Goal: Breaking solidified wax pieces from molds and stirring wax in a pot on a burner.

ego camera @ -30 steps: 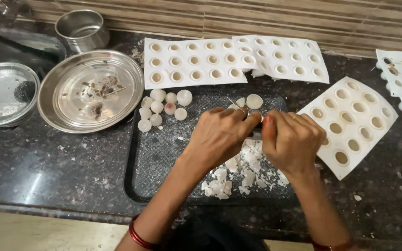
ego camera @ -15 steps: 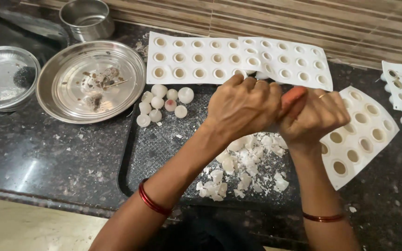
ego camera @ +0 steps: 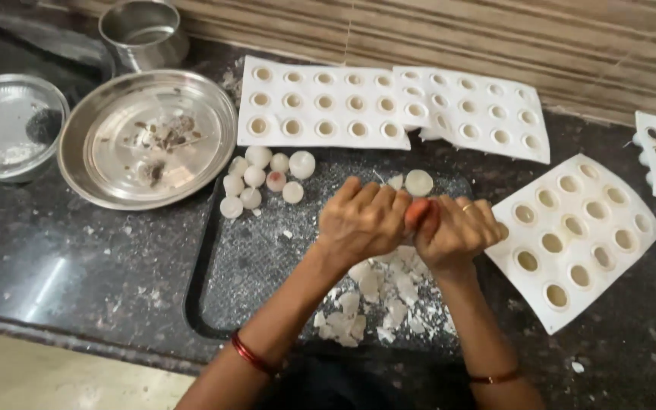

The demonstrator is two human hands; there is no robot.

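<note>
**Two hands pressed together around a small orange-red thing over a black tray**

At about 9 o'clock from the hands lies a small steel bowl (ego camera: 11, 125), and just to the right of it a big round steel plate (ego camera: 146, 137) with some dark scraps in it. A steel cup (ego camera: 143, 32) stands at 11 o'clock, near the wall. Between the plate and the hands is a group of small white balls (ego camera: 260, 179), one of them pinkish, at the upper left corner of the black tray (ego camera: 225, 292).

In the middle, the left hand (ego camera: 362, 220) and the right hand (ego camera: 455, 231) are closed against each other above the tray. Between them shows a small orange-red thing (ego camera: 417, 212), which both hands hold tightly; its shape I cannot tell. Under the hands, at 6 o'clock, lie white broken pieces (ego camera: 377, 300). One more white ball (ego camera: 419, 182) lies at 12 o'clock, just above the hands.

Two white moulds (ego camera: 320, 102) with round cups lie at 12 o'clock, and one tilted white mould (ego camera: 575, 239) is at 3 o'clock.
</note>
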